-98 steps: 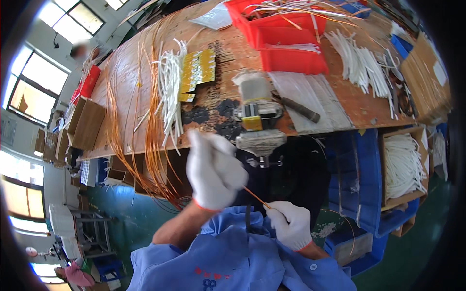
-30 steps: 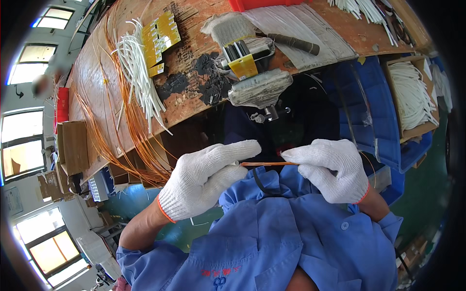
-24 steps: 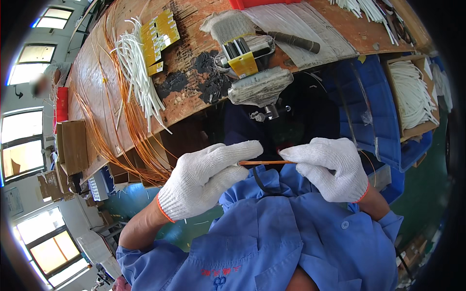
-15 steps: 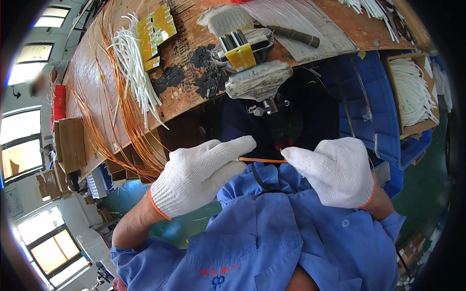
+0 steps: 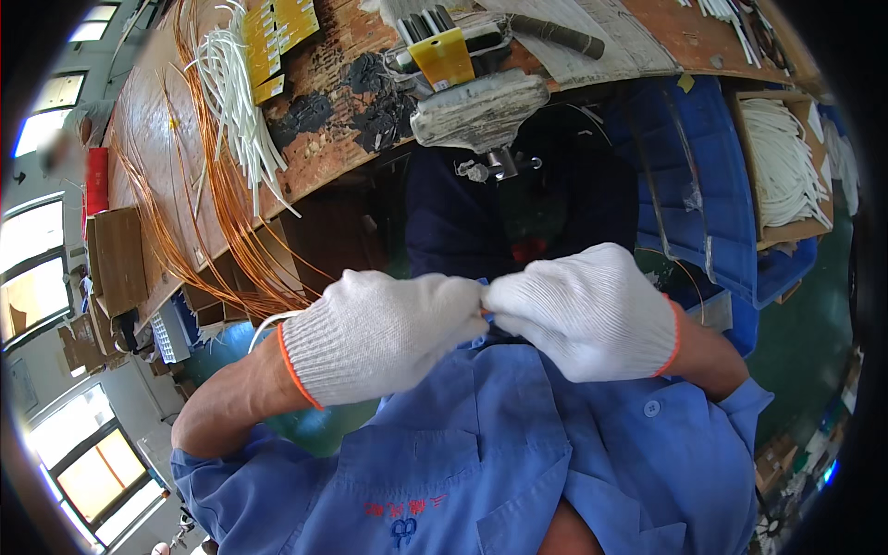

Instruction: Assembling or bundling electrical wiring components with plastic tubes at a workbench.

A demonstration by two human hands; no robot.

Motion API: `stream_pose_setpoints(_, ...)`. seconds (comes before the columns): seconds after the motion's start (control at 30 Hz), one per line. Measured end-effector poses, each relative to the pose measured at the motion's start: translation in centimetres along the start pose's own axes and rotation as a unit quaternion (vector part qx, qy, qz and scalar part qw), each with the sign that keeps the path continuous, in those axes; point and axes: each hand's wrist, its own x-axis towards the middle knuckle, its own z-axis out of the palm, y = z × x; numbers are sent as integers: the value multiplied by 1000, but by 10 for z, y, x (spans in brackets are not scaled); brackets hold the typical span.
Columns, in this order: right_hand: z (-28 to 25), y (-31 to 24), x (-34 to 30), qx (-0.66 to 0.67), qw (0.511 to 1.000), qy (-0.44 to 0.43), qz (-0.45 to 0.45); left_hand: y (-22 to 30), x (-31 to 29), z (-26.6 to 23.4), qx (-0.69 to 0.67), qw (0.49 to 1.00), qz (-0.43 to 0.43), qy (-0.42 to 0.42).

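Observation:
In front of my chest, my left hand [image 5: 393, 328] and my right hand [image 5: 587, 314] meet fingertip to fingertip, both in white knitted gloves with orange cuffs. Both are closed in a pinch. Only a tiny orange bit of copper wire [image 5: 486, 313] shows between the fingertips; the gloves hide the rest. A thin copper-coloured strand [image 5: 696, 282] curves past my right wrist. By my left wrist a white sleeve end [image 5: 266, 326] sticks out. Beyond my hands, a vise [image 5: 476, 116] at the bench edge carries a yellow piece [image 5: 441, 57] and dark strips.
On the wooden bench [image 5: 324, 162] lie white sleeves [image 5: 231, 106], yellow sheets [image 5: 273, 37] and a dark rod [image 5: 560, 37]. Long copper wires [image 5: 222, 203] hang over its left edge. At right, a box of white tubing [image 5: 777, 166] stands by blue crates [image 5: 680, 176].
My hands have come together, covering the copper wire that stretched between them. The view has shifted, so the bench sits slightly higher and further left.

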Motion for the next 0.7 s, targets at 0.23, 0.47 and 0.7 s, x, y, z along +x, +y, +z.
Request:
stream_pose_setpoints(0.23,15,35,-35,215,970,24,107,-38,-16,-1,260,965,33,34)
stream_pose_setpoints(0.47,23,22,-66,232,952,70,189,-39,1,-14,282,953,93,63)
stream_pose_setpoints(0.7,29,9,-51,191,965,53,174,-13,24,-9,372,917,145,25)
